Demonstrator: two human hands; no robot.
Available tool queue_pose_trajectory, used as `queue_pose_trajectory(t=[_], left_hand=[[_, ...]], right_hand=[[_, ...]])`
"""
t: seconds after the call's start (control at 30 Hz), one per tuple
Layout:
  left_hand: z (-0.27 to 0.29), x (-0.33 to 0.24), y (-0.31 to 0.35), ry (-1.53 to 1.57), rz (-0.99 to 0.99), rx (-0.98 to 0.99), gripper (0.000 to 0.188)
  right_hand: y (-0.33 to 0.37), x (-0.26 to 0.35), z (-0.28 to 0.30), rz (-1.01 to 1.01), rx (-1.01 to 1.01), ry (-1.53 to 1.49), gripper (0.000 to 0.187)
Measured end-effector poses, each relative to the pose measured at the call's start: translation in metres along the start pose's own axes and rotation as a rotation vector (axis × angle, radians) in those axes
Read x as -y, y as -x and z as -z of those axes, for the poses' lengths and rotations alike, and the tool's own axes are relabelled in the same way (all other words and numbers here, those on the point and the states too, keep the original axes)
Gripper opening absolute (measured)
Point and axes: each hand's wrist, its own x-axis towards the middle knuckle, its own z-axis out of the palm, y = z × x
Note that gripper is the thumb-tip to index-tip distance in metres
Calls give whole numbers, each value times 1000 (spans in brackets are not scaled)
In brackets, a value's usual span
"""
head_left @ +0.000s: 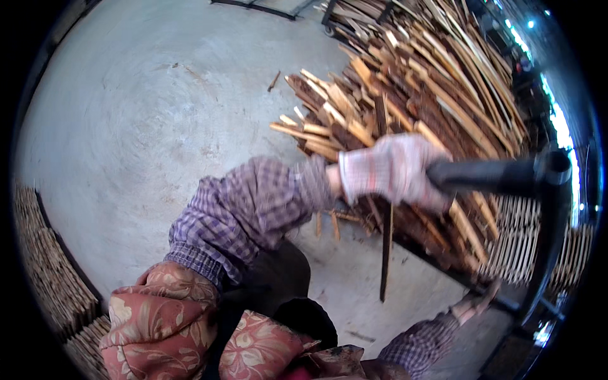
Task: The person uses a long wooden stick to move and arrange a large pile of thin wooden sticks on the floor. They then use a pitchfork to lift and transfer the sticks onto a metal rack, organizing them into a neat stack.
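My left hand (396, 170), in a pale striped work glove, is closed round the end of a thick black metal bar (487, 175). The bar joins a curved black upright (550, 253) at the right. A long thin dark wood strip (387, 253) shows above and below the glove; I cannot tell whether the hand touches it. Lower right, my right hand (472, 307) looks bare and somewhat blurred. Its fingers stretch out close to the lower part of the black frame, and nothing shows in them.
A big heap of rough wood strips (437, 107) lies beyond my hands. Stacked slats (516, 234) stand at the right, with more stacked strips (47, 259) at the far left. Grey concrete floor (139, 126) spreads left, with a small wood chip (273, 81) on it.
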Motion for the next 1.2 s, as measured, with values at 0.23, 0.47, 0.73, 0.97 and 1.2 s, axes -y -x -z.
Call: queue_pose_trajectory(t=[0.23,0.47,0.73,0.97,1.2], left_hand=[[-24,14,1,96,-266,-169,21],[-22,19,-17,278,-276,-224,12],[-4,10,-12,218,-318,-331,13],[29,16,-20,281,-261,-395,14],[47,-29,-13,-129,-60,-424,23]], right_hand=[[-37,-19,27,12,33,-64,33],[20,1,-14,250,-55,171,31],[-29,-8,-4,114,-17,-154,38],[62,16,-32,129,30,175,52],[41,16,-16,181,-133,152,43]])
